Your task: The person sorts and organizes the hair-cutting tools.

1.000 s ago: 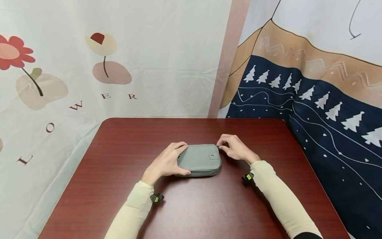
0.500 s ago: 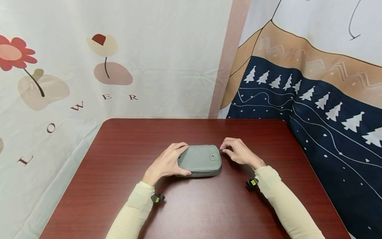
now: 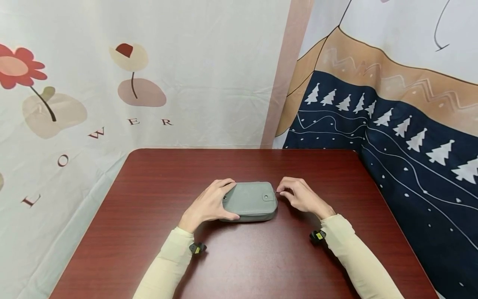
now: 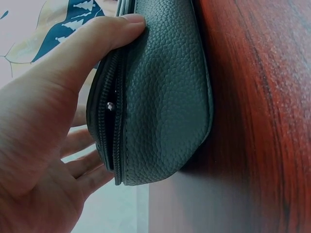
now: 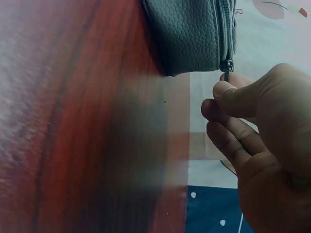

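A grey-green zippered pouch (image 3: 249,199) with pebbled leather lies flat on the table. My left hand (image 3: 207,204) grips its left end, thumb along the near side and fingers over the far side. In the left wrist view the zipper (image 4: 112,111) gapes at that end, with a small shiny stud (image 4: 110,106) in the gap. At the pouch's right end my right hand (image 3: 303,195) pinches the zipper pull (image 5: 227,75) between thumb and index finger. The zipper teeth beside the slider meet in the right wrist view. The pouch's contents are hidden.
The reddish-brown wooden table (image 3: 239,265) ends at a rounded far edge. Behind it hangs a pale curtain (image 3: 209,74) with flower prints, and on the right a navy cloth (image 3: 403,166) with white trees.
My right hand has shifted a little toward the near side around the pouch's right end, drawing the zipper pull along. The left hand and the pouch stay in place.
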Demonstrator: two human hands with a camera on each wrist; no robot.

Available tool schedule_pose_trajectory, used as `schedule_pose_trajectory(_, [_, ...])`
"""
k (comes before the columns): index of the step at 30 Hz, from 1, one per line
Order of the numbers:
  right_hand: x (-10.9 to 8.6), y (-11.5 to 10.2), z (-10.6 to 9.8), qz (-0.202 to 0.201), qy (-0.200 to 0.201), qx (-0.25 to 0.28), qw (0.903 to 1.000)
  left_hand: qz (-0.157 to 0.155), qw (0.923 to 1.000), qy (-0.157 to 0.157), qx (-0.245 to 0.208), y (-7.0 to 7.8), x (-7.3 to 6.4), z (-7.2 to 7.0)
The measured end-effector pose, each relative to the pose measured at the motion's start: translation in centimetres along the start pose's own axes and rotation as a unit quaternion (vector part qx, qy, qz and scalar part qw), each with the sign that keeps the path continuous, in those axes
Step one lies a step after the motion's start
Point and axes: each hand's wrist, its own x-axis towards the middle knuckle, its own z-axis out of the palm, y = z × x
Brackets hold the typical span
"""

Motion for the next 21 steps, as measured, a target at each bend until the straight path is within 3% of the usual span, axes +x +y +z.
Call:
schedule_pose_trajectory(9, [-1.5,-1.1,0.2,0.000,0.002,0.003,1.0000,0.000,1.0000,0.000,0.001,0.0,0.1,0.1])
schedule_pose_trajectory(21, [-3.4,-2.4,0.6,-0.031,0.019,0.017,0.9992,-0.004,1.0000,-0.001,0.002,0.0,0.1,0.1])
